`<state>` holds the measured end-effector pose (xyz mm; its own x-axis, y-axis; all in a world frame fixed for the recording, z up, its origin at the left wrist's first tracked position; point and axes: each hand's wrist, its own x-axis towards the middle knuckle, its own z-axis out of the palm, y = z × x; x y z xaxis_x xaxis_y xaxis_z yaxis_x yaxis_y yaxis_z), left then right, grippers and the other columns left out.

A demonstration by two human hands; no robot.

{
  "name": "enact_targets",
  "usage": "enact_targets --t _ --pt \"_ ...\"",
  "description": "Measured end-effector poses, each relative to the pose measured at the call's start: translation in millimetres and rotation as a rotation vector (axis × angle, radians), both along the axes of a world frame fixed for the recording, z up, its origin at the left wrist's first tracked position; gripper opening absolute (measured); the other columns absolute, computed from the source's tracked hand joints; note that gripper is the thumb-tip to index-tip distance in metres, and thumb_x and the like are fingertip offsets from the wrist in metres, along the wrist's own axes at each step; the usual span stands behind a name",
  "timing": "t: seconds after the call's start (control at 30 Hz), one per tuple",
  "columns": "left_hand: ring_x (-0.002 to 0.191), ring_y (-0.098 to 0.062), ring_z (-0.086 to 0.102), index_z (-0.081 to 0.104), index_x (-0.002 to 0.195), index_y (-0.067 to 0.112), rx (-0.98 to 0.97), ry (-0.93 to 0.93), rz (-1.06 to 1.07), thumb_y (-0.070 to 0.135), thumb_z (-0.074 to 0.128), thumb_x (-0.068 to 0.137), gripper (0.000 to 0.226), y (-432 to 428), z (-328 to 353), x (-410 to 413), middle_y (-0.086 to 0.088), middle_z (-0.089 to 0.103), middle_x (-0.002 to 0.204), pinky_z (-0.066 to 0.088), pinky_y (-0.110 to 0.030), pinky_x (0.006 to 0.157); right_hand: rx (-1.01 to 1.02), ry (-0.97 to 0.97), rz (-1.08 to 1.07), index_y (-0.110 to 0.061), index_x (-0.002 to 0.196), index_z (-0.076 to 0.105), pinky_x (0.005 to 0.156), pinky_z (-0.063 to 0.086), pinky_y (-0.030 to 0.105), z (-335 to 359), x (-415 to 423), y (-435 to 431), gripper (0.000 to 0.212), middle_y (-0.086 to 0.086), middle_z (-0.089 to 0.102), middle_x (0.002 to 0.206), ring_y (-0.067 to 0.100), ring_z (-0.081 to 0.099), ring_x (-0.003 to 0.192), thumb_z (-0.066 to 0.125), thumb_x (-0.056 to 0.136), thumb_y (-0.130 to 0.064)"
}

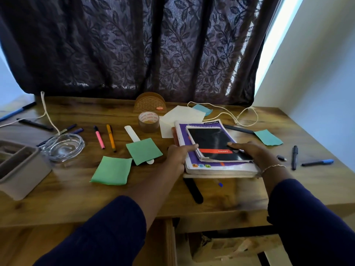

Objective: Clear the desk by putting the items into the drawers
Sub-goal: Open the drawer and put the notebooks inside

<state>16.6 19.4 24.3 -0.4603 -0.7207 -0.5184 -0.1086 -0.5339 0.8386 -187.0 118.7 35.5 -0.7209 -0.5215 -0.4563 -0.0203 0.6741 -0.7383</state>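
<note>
A stack of notebooks lies on the wooden desk (pixel 76 194) right of centre: a black notebook (pixel 213 143) with a red band sits on a purple one (pixel 201 164). My left hand (pixel 178 156) grips the stack's left edge, thumb on top. My right hand (pixel 247 150) grips the right edge, fingers resting on the black cover. The stack's near edge looks slightly raised off the desk. Below the desk front, a drawer (pixel 230 246) stands open.
Two green sticky pads (pixel 111 170) (pixel 144 150), a white ruler (pixel 132 133), pink and orange pens (pixel 99 138), a tape roll (pixel 148 121), a glass ashtray (pixel 63 146), a grey organiser (pixel 17 169), teal notes (pixel 268 137), white cable (pixel 230 114), dark pens (pixel 294 157) at right.
</note>
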Motion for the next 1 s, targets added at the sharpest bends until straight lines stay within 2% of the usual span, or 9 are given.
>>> enact_targets --t 0.07,0.17,0.23,0.37,0.47,0.67,0.73,0.83,1.0 --pt "0.096 -0.027 0.063 0.045 0.118 0.009 -0.059 0.0 -0.02 0.026 0.076 0.075 0.055 0 -1 4 -0.011 0.06 0.116 0.054 -0.04 0.075 -0.077 0.002 -0.009 0.002 0.113 0.055 0.049 0.041 0.025 2 8 5 0.073 0.012 0.062 0.083 0.019 0.058 0.064 0.077 0.063 -0.047" --pt "0.098 -0.023 0.062 0.044 0.12 0.009 -0.213 0.024 -0.015 0.03 0.078 0.071 0.064 -2 2 17 -0.008 0.06 0.118 0.053 -0.038 0.078 -0.265 0.006 -0.005 0.0 0.107 0.056 0.046 0.045 0.022 14 32 13 0.051 0.008 0.065 0.081 0.018 0.062 0.065 0.072 0.075 -0.037" --pt "0.109 -0.025 0.059 0.04 0.125 0.01 -0.403 -0.071 -0.038 0.036 0.079 0.068 0.073 -6 11 29 -0.008 0.057 0.124 0.052 -0.041 0.089 -0.436 -0.038 -0.019 -0.005 0.111 0.05 0.044 0.05 0.021 22 51 14 0.045 0.009 0.065 0.091 0.017 0.064 0.07 0.07 0.079 -0.03" --pt "0.117 -0.026 0.054 0.03 0.131 0.008 -0.694 -0.12 -0.004 0.029 0.077 0.071 0.079 -18 31 67 -0.009 0.052 0.127 0.047 -0.039 0.093 -0.778 -0.07 0.039 -0.005 0.122 0.043 0.059 0.058 0.026 36 95 5 0.048 0.009 0.066 0.102 0.014 0.07 0.074 0.066 0.08 -0.01" --pt "0.12 -0.026 0.05 0.03 0.13 0.004 -0.804 -0.169 0.051 0.023 0.076 0.073 0.076 -26 38 103 -0.011 0.048 0.13 0.045 -0.034 0.089 -0.929 -0.062 0.166 -0.017 0.112 0.051 0.071 0.059 0.032 37 126 -5 0.045 0.005 0.068 0.101 0.017 0.069 0.087 0.071 0.071 -0.016" --pt "0.118 -0.007 0.04 0.022 0.135 0.0 -0.929 -0.143 0.075 0.008 0.077 0.07 0.085 -22 16 161 -0.002 0.042 0.127 0.038 -0.005 0.085 -0.937 -0.144 0.332 -0.008 0.122 0.047 0.076 0.057 0.033 -2 166 -16 0.072 0.006 0.068 0.11 0.023 0.065 0.103 0.082 0.062 -0.025" --pt "0.117 -0.007 0.037 0.019 0.137 -0.002 -0.947 -0.124 0.085 0.003 0.076 0.07 0.088 -19 6 170 -0.003 0.042 0.128 0.035 0.006 0.08 -0.944 -0.154 0.36 -0.011 0.12 0.047 0.073 0.056 0.028 -12 172 -16 0.055 0.002 0.069 0.107 0.019 0.065 0.102 0.069 0.069 -0.007" --pt "0.127 -0.016 0.039 0.011 0.142 -0.001 -0.941 -0.181 0.045 0.01 0.074 0.074 0.094 -23 0 175 -0.011 0.039 0.14 0.032 -0.005 0.091 -0.907 -0.123 0.369 -0.016 0.114 0.048 0.07 0.056 0.026 -14 176 -17 0.046 0.001 0.067 0.106 0.017 0.066 0.101 0.059 0.075 0.006" --pt "0.131 -0.022 0.039 0.015 0.14 0.003 -0.936 -0.22 0.033 0.013 0.074 0.075 0.088 -25 12 178 -0.01 0.038 0.141 0.037 -0.02 0.095 -0.86 -0.043 0.304 -0.022 0.113 0.049 0.075 0.058 0.03 -1 186 -13 0.072 0.0 0.065 0.11 0.016 0.064 0.104 0.083 0.052 -0.041"
